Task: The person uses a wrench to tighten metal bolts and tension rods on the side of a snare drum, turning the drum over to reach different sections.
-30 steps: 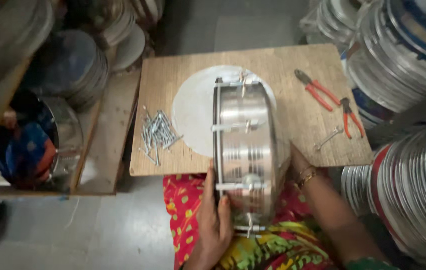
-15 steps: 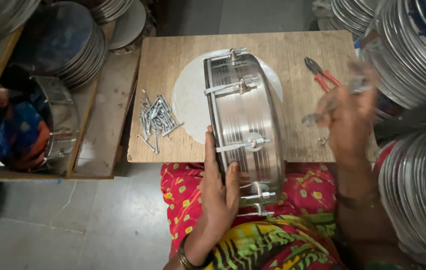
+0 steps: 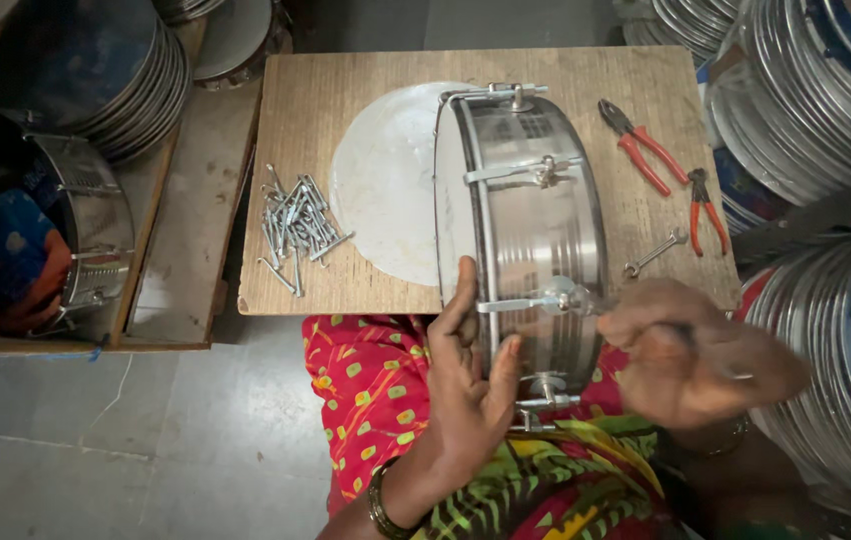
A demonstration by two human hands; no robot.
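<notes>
A steel drum stands on its edge at the near side of a wooden board, its shell turned up toward the camera and its lower part hanging past the board's front edge over the person's lap. The left hand is open and pressed flat against the drum's near rim, thumb up along the hoop, fingers spread on the metal — bracing it, not gripping round anything. The right hand is blurred; it sits just right of the drum, fingers curled shut on something thin, right at a tension lug on the shell, but what it holds cannot be made out. The two hands are apart, one on each side of the drum's lower end. Behind the drum a round white drumhead lies flat on the board, partly hidden by the shell. A heap of metal bolts lies at the board's left side, well clear of the hands. To the right of the drum lie two red-handled pliers — the smaller pair nearer the edge — and a small spanner, close to the right hand but untouched. Stacks of drum hoops crowd the right side, and another drum rests on a shelf at left.
</notes>
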